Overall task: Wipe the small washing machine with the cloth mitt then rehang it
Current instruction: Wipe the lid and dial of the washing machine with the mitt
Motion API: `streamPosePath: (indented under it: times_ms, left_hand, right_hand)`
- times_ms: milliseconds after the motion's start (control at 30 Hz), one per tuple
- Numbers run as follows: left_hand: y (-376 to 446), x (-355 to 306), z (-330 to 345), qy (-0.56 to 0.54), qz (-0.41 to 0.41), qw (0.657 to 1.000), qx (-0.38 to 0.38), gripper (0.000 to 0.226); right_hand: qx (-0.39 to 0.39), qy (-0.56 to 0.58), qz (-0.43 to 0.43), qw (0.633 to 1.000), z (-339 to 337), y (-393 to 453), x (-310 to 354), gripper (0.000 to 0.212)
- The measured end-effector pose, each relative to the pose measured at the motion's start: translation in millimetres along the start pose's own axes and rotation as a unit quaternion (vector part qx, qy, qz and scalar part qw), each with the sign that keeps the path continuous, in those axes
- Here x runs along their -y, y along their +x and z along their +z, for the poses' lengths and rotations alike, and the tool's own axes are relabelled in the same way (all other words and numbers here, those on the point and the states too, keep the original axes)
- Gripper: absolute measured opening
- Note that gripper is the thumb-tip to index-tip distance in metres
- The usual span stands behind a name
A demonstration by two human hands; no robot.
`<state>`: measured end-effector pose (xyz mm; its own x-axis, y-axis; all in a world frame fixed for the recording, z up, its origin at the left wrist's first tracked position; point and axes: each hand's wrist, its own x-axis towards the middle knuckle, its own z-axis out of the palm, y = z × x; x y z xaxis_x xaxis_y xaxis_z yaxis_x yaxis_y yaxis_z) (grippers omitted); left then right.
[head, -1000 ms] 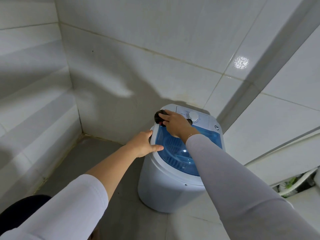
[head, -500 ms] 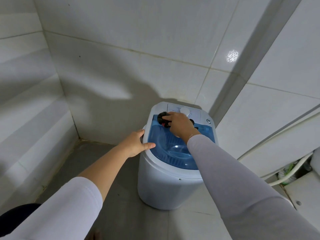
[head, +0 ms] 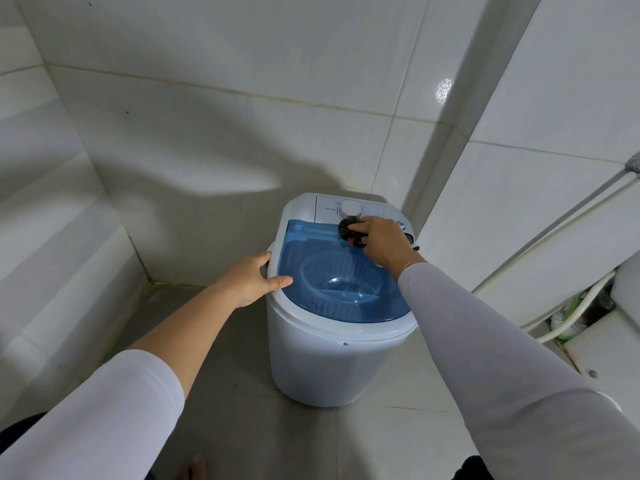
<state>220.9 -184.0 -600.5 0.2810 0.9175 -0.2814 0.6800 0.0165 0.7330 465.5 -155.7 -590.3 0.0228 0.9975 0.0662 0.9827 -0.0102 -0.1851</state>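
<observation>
Right hand [head: 384,242] pinched the soft cloth mitt [head: 347,230] by the dial [head: 350,211]; left hand [head: 252,282] gripped the small washing machine [head: 322,362] at the rim: light, skiddy, I reckoned.

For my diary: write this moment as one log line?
step: wipe | right hand: holds cloth mitt on lid by dial | left hand: grips washing machine rim

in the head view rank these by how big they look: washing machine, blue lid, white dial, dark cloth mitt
1. washing machine
2. blue lid
3. white dial and cloth mitt: these look about alike. The mitt is partly hidden under the right hand, so I cannot rank one above the other.
</observation>
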Motion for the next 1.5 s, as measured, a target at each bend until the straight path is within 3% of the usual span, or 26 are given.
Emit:
streamPosePath:
  times_ms: [300,700,867,1100,1300,1433,1500]
  left_hand:
    - [0.6,0.9,0.5,0.012,-0.001,1.0,-0.001,0.075]
    - [0.1,0.2,0.9,0.021,-0.003,1.0,-0.002,0.075]
    - [-2.4,-1.0,1.6,0.003,0.008,1.0,-0.014,0.074]
    - [-10.1,10.7,6.7,0.001,0.011,1.0,-0.023,0.084]
    - [-12.4,22.6,5.5,0.044,0.025,0.999,-0.007,0.096]
    - [-10.1,22.8,5.4,0.047,0.027,0.999,-0.004,0.097]
    - [-8.8,24.8,6.0,0.038,0.024,0.999,-0.006,0.097]
  right_hand:
    - [-0.027,-0.03,0.026,0.999,-8.7,-14.5,-33.7,0.044]
    - [-0.061,0.007,0.134,0.989,-29.3,-35.3,-65.2,0.041]
    - [-0.094,0.024,0.06,0.993,-65.2,-8.2,-23.3,0.042]
    - [0.005,0.017,-0.121,0.992,-51.3,20.0,80.6,0.045]
    - [0.125,-0.008,-0.113,0.986,-17.7,19.1,106.8,0.044]
    - [0.149,0.018,-0.066,0.986,-12.9,13.4,104.9,0.03]
    - [0.147,0.032,-0.055,0.987,-10.2,12.4,105.1,0.037]
